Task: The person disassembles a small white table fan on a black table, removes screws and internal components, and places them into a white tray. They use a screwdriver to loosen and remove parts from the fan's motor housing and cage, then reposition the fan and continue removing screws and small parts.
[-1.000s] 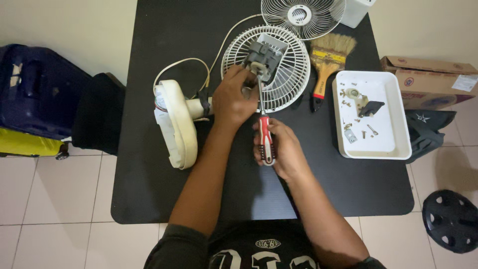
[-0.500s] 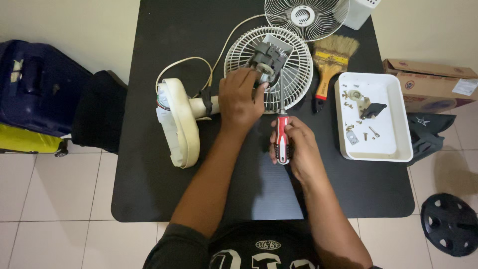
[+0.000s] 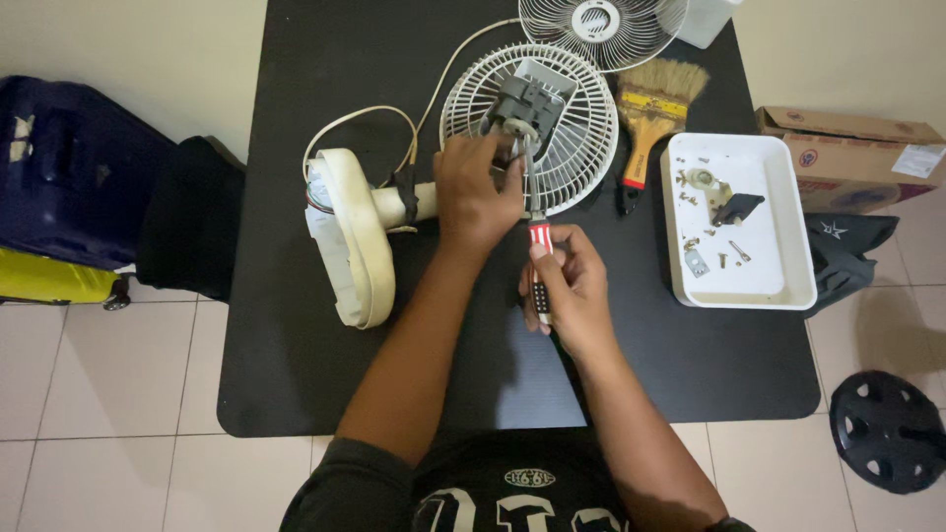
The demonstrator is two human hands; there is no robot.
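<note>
Left hand (image 3: 475, 192): fingers wrapped on the grey fan motor housing (image 3: 524, 103), which sits over the white rear fan grille (image 3: 581, 148) at the black counter (image 3: 296, 374) centre-back. Right hand (image 3: 567, 286): fingers clamped on a red-and-white-handled screwdriver (image 3: 537, 258), shaft reaching up to the motor. Cream fan base (image 3: 353, 241): on its side, left of the hands. Paintbrush (image 3: 650, 113) and white parts tray (image 3: 769, 286) with screws: right.
</note>
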